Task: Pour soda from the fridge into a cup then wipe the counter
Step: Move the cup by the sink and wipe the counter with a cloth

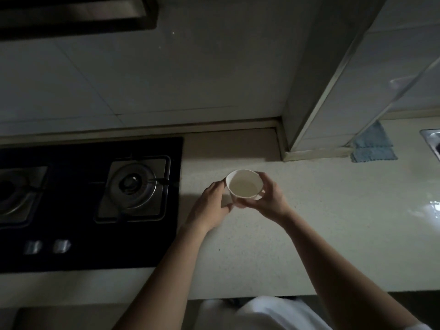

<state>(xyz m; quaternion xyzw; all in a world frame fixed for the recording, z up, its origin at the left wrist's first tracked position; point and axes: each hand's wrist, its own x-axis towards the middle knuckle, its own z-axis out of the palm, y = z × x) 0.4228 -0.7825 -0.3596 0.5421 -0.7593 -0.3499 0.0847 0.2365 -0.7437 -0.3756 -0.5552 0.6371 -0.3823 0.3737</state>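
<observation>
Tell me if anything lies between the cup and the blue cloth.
Nothing visible does. The left hand and right hand hold the cup; only bare counter runs from it to the blue cloth beside the pillar.

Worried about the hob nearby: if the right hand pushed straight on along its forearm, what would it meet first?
The cup, which the right hand grips; the left hand holds its other side. The hob seems to lie further along, though depth is unclear.
</observation>
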